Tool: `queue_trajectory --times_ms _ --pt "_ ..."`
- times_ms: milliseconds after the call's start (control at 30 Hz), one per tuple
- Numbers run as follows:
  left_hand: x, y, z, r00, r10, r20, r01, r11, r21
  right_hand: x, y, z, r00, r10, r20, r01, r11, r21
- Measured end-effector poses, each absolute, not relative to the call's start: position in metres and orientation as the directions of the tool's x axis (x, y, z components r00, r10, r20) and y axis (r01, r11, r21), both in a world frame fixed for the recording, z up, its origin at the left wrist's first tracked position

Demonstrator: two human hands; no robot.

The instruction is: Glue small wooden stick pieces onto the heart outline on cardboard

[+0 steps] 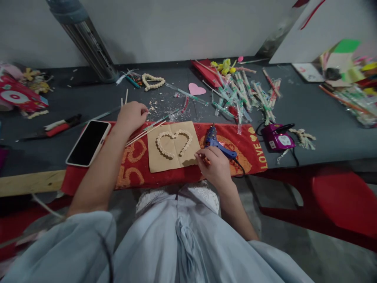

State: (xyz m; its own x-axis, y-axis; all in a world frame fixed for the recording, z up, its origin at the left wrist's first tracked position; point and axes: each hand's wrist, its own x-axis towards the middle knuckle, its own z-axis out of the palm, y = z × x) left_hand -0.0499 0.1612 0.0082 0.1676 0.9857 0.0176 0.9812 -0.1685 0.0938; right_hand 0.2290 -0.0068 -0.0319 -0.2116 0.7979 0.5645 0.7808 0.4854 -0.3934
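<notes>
Heart outline of small pale pieces, on a creased brown card mid-length along a red towel at the worktop's near edge. Both lobes and most of the left side are laid. The right side stops shorter; the bottom point gapes. Judged mostly formed, with the lower tip left open. Whether the pieces are glued cannot be told.

Left hand: beyond the card's far left corner, fingers curled near pale crumbs; cannot tell if anything is held. Right hand: by the card's right edge, thumb and forefinger drawn together; any small piece between them is too small to make out.

Blue glue gun on the towel, right of the card. Thin sticks near the card's far left corner. Smaller pale heart, closed, toward the worktop's far edge; pink heart to its right.

Writing: "LOVE" at the towel's right end, a "5"-like figure toward its left. Purple device: label illegible. Red packet, worktop's left end: no brand readable.
</notes>
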Motion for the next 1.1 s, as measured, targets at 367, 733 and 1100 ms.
queue_trajectory --times_ms 367,733,1100 --pt "-0.033 0.193 -0.014 0.299 0.954 -0.017 0.954 -0.300 -0.015 0.229 -0.006 -0.033 -0.228 0.798 0.559 0.778 0.494 -0.388" --pt "-0.031 0.200 -0.014 0.454 0.890 -0.040 0.880 -0.455 -0.139 0.245 -0.008 -0.035 -0.159 0.821 0.549 0.818 0.421 -0.392" --pt "-0.026 0.143 0.034 0.309 0.947 0.084 0.923 -0.320 0.214 0.307 -0.011 -0.033 -0.013 0.931 0.364 0.968 0.103 -0.228"
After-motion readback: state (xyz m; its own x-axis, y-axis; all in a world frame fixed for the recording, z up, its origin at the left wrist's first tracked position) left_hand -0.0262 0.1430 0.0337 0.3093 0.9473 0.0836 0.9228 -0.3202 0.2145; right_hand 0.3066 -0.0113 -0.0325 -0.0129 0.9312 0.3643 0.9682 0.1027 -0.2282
